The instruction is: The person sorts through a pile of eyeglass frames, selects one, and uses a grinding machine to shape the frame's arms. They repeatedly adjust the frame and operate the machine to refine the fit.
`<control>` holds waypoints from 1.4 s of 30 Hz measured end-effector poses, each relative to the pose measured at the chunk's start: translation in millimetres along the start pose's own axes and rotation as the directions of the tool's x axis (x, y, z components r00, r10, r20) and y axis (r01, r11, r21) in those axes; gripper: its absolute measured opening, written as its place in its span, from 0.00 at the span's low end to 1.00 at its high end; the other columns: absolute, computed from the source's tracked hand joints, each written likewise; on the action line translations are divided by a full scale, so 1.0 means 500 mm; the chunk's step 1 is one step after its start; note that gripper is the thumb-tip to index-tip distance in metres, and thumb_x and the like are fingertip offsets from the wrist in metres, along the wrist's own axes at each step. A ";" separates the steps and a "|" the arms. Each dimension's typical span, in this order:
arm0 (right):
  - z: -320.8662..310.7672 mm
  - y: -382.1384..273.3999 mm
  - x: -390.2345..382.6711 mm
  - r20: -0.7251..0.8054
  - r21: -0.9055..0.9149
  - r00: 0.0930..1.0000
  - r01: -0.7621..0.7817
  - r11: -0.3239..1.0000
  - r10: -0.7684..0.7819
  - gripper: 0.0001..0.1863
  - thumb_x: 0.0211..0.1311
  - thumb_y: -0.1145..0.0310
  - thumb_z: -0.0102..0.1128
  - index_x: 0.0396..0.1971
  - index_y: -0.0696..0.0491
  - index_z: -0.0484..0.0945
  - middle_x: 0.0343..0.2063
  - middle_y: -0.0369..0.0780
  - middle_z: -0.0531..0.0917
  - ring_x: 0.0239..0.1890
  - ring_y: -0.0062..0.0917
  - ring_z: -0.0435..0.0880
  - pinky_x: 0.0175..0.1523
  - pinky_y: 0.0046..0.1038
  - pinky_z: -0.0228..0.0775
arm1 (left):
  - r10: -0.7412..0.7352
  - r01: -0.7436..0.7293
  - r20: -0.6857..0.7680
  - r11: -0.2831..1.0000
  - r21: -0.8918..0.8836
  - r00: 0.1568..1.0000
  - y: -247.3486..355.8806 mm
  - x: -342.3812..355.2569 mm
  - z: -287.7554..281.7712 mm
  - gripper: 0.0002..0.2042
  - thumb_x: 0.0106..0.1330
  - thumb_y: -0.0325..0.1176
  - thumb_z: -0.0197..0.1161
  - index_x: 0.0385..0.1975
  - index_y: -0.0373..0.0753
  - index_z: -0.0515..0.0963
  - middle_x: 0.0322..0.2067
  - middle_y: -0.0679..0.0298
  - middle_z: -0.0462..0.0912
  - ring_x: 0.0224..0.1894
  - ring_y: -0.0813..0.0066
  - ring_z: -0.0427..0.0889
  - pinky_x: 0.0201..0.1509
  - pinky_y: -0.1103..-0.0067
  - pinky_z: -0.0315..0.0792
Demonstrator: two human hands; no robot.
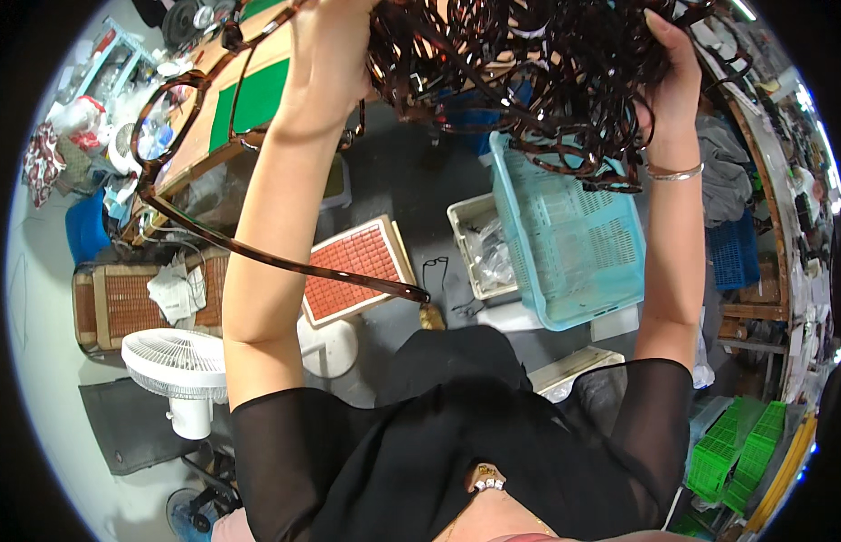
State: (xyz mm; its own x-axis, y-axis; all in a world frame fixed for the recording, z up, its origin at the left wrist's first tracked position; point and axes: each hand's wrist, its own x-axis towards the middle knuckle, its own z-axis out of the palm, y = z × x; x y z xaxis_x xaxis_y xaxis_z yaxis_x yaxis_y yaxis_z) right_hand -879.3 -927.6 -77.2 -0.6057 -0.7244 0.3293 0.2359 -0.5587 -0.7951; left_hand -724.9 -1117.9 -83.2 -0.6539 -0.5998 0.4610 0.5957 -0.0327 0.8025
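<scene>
Both hands are raised near the top of the view with a thick tangle of tortoiseshell frames (520, 77) between them, up in the air rather than on the worktop (274, 47) to the left. The left hand (335, 54) is at the tangle's left end, cut off by the upper edge, so I cannot tell how far its fingers are closed. The right hand (675, 81) is partly curled round the right end, thumb raised along the side; its other fingers are hidden behind the frames.

Below them are the floor (389, 185) and a turquoise basket (529, 289), with a white bin (458, 230) just beside its left edge. The lower right of the tangle overlaps the basket's far edge in view.

The likeliest trouble is frames slipping out from the unsupported middle, since the hands meet only the ends. Hooked arms could drag neighbours along or bend. One loose frame (213, 237), its arm crossing the left forearm, could snag or drop.
</scene>
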 end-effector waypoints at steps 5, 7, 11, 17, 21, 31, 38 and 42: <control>-0.002 0.049 0.066 0.084 0.106 0.994 -0.074 0.992 0.065 0.13 0.52 0.65 0.47 0.34 0.56 0.75 0.32 0.39 0.80 0.35 0.28 0.79 0.45 0.30 0.71 | -0.091 0.098 -0.089 0.993 0.073 0.992 -0.014 0.018 -0.042 0.03 0.49 0.23 0.48 0.17 0.37 0.69 0.21 0.68 0.70 0.22 0.81 0.68 0.27 0.85 0.62; -0.008 0.066 0.085 0.091 0.087 0.995 -0.053 0.995 0.046 0.14 0.52 0.65 0.46 0.34 0.57 0.75 0.32 0.40 0.80 0.34 0.29 0.79 0.44 0.30 0.71 | -0.095 0.105 -0.121 0.991 0.080 0.988 -0.019 0.021 -0.044 0.04 0.50 0.23 0.48 0.17 0.37 0.69 0.21 0.68 0.70 0.23 0.81 0.68 0.28 0.85 0.62; -0.032 0.069 0.109 0.063 0.047 0.995 -0.082 0.996 0.079 0.15 0.52 0.65 0.45 0.34 0.57 0.75 0.32 0.41 0.80 0.33 0.29 0.79 0.42 0.30 0.72 | -0.004 0.025 -0.127 0.986 0.164 0.992 -0.038 0.034 -0.038 0.04 0.50 0.24 0.48 0.17 0.36 0.69 0.21 0.68 0.70 0.25 0.82 0.68 0.30 0.85 0.62; -0.110 0.044 0.130 0.172 -0.062 0.984 -0.034 0.997 0.044 0.16 0.52 0.63 0.46 0.35 0.58 0.74 0.33 0.42 0.80 0.33 0.29 0.79 0.42 0.29 0.72 | -0.051 0.063 -0.114 0.992 0.107 0.992 -0.067 0.032 0.012 0.05 0.51 0.24 0.47 0.16 0.36 0.68 0.21 0.68 0.70 0.25 0.82 0.67 0.30 0.85 0.61; -0.133 0.018 0.100 0.161 -0.012 0.981 -0.106 0.994 0.106 0.17 0.51 0.62 0.46 0.36 0.58 0.74 0.33 0.42 0.80 0.33 0.29 0.80 0.41 0.29 0.72 | -0.024 0.043 -0.131 0.989 0.138 0.991 -0.102 0.030 0.060 0.06 0.50 0.23 0.47 0.14 0.37 0.67 0.19 0.69 0.69 0.23 0.84 0.66 0.30 0.86 0.61; -0.271 0.011 0.161 0.121 -0.011 0.992 -0.032 0.999 0.033 0.18 0.51 0.66 0.50 0.42 0.58 0.70 0.35 0.40 0.78 0.38 0.25 0.78 0.45 0.27 0.70 | 0.419 -0.561 0.449 0.196 0.804 0.790 -0.167 0.089 0.065 0.06 0.51 0.23 0.50 0.28 0.35 0.73 0.24 0.63 0.74 0.27 0.83 0.71 0.29 0.83 0.68; -0.306 0.056 0.206 0.017 -0.027 1.000 -0.016 1.000 0.017 0.22 0.52 0.63 0.48 0.47 0.56 0.65 0.39 0.43 0.77 0.40 0.30 0.78 0.44 0.31 0.72 | 0.122 -0.097 -0.104 0.972 0.213 0.987 -0.225 0.166 0.111 0.20 0.44 0.20 0.53 0.40 0.35 0.60 0.27 0.68 0.68 0.25 0.83 0.66 0.28 0.85 0.64; -0.317 0.140 0.307 -0.117 -0.108 0.990 -0.092 0.990 0.079 0.24 0.53 0.60 0.48 0.49 0.53 0.63 0.40 0.41 0.76 0.39 0.28 0.78 0.41 0.29 0.75 | 0.096 -0.073 -0.083 0.967 0.244 0.992 -0.276 0.258 0.015 0.22 0.46 0.22 0.54 0.44 0.33 0.59 0.27 0.67 0.69 0.27 0.82 0.67 0.31 0.84 0.65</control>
State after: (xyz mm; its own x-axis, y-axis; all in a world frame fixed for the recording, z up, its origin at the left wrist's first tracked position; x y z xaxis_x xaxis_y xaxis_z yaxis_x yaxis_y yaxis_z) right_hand -1076.1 -1014.0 -162.7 -0.6697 -0.7142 0.2032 0.2070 -0.4424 -0.8726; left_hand -894.9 -1184.6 -131.8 -0.5527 -0.6646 0.5029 0.5099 0.2076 0.8348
